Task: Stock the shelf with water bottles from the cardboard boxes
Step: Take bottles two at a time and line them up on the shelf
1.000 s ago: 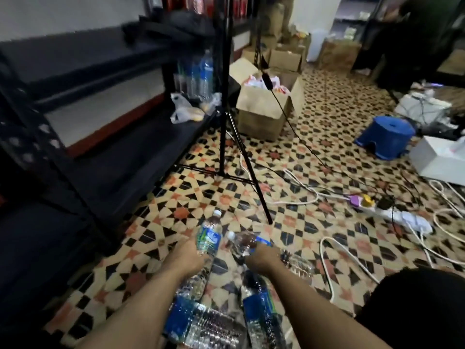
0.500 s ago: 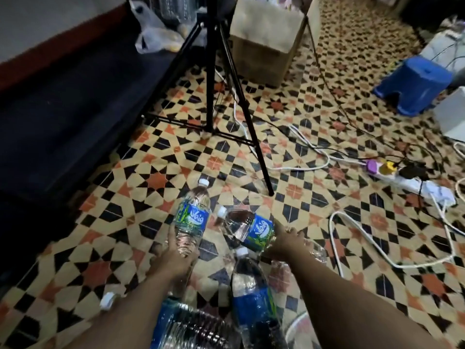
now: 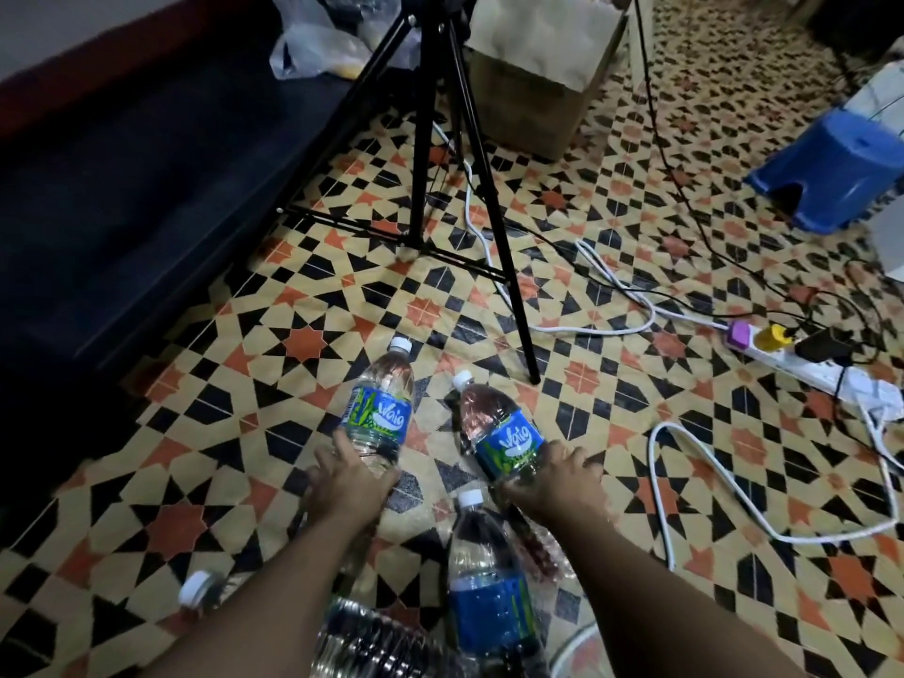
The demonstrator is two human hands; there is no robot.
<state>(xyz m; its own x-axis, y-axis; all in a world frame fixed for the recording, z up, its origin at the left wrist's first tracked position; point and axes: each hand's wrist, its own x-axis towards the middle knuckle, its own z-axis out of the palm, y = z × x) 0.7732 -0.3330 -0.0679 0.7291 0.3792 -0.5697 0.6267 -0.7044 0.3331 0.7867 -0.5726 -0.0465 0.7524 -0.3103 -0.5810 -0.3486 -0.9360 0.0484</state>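
My left hand (image 3: 350, 484) grips the lower body of a clear water bottle (image 3: 381, 406) with a blue-green label, held nearly upright over the tiled floor. My right hand (image 3: 553, 486) holds a second labelled bottle (image 3: 499, 430), tilted with its white cap pointing up and left. Between my forearms stands another bottle (image 3: 484, 584) with a blue label. A further bottle (image 3: 376, 643) lies at the bottom edge, and a white cap (image 3: 195, 584) shows by my left arm. The dark low shelf (image 3: 122, 188) runs along the left. A cardboard box (image 3: 538, 66) stands at the top centre.
A black tripod (image 3: 440, 188) stands on the floor between the shelf and the box. White cables (image 3: 685, 486) and a power strip (image 3: 822, 369) lie to the right. A blue plastic stool (image 3: 831, 168) sits at the far right. A plastic bag (image 3: 313, 46) rests on the shelf.
The view has tilted down and moved closer to the floor. Both hands have shifted the two bottles slightly forward, and the right-hand bottle has tipped more upright.
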